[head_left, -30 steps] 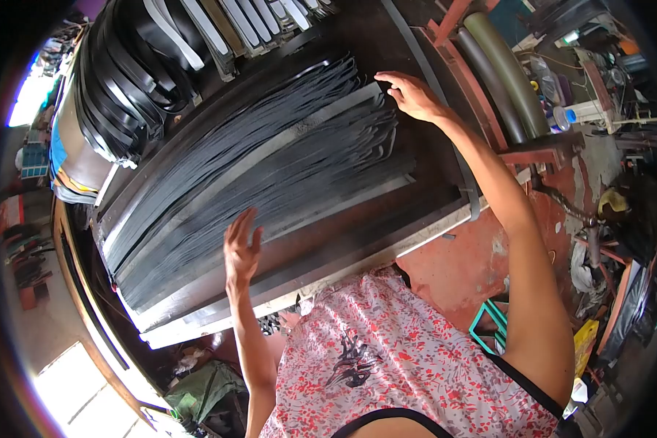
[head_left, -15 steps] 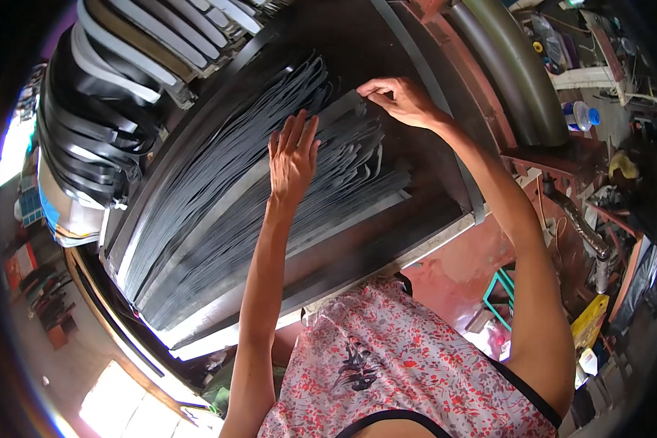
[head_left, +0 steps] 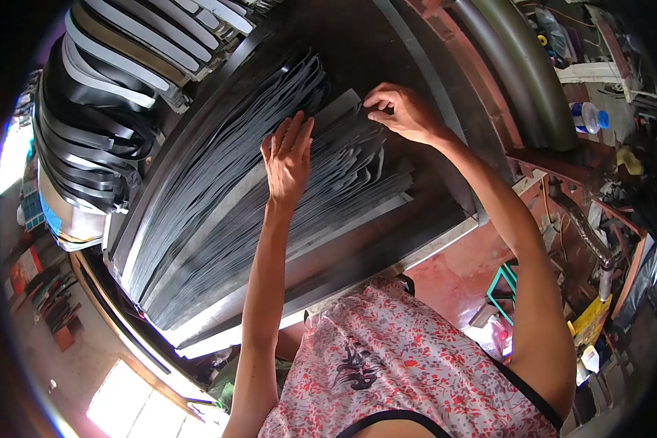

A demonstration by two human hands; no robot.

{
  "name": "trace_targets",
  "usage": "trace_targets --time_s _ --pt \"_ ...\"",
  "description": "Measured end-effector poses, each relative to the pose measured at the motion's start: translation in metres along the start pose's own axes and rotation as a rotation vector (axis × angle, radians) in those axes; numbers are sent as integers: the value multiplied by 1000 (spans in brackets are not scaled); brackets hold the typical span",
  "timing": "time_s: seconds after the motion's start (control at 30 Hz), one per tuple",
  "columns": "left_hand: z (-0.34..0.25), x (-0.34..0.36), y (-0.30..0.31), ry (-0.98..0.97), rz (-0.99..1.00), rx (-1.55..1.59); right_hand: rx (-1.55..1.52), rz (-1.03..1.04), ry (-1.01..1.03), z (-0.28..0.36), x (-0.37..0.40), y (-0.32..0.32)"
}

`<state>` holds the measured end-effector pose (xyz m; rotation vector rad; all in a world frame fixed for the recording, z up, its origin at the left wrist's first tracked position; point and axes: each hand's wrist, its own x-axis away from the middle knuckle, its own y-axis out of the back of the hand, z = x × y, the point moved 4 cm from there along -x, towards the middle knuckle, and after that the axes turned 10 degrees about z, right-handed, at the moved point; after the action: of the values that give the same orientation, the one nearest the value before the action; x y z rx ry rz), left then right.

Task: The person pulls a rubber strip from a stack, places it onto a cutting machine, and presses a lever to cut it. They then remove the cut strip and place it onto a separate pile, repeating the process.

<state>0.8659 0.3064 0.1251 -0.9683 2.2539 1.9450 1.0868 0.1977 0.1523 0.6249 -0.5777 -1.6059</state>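
Long thin dark strips (head_left: 219, 157) lie fanned out in bundles over a dark table (head_left: 387, 44). My left hand (head_left: 288, 160) rests flat on them with its fingers stretched out. Under and beyond it runs a wider grey strip (head_left: 337, 108), whose squared end shows between my hands. Just right of that end is my right hand (head_left: 405, 113), its fingers curled with a gap between thumb and forefinger and nothing visible in them. Loose looped strip ends (head_left: 369, 164) lie below my right hand.
Black and white straps (head_left: 95, 146) hang in thick bundles at the left. Dark rolls (head_left: 522, 73) lie beyond a reddish frame (head_left: 474, 73) at the upper right. A bottle with a blue cap (head_left: 588, 118) and a green frame (head_left: 500, 292) are at the right.
My right hand has come off the end of the wide grey strip and moved slightly right and down, its fingers parting. My left hand has shifted slightly left, still flat on the strips.
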Motion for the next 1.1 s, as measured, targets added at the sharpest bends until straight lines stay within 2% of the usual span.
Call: trace_targets --time_s 0.53,0.63,0.9,1.0,1.1 --pt "1 -1 -6 -15 49 -17 -94 24 -27 -19 2 -1" --pt "1 -4 -7 -20 55 17 -38 54 -26 -26 1 -2" --pt "4 -5 -12 -27 59 -8 89 -99 136 -27 11 9" --pt "3 -6 -12 -19 63 -7 70 -7 30 -28 18 13" --pt "3 -5 -13 -16 62 -2 170 14 65 -27 22 10"
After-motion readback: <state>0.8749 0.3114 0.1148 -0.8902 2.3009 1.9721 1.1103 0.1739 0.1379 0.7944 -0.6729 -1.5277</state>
